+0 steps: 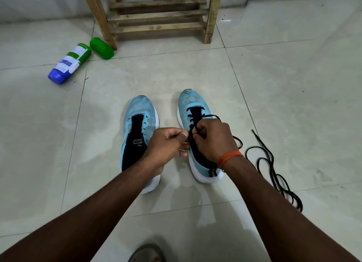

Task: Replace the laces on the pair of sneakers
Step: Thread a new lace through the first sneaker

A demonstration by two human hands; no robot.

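The right hand (213, 140) and left hand (166, 142) are both pinching the thin black lace (193, 119) above the half-laced light-blue mesh sneaker (189, 103) standing on the pale tiled floor (293, 85), beside its unlaced twin (141, 108). Uneven pulling would likely be leaving lopsided ends.

The light-blue left sneaker (140, 124) stands unlaced beside the right sneaker (193, 103), toes pointing away. A black lace (209, 115) crosses the right one's front eyelets; a second lace (271, 161) lies looped just beside it.
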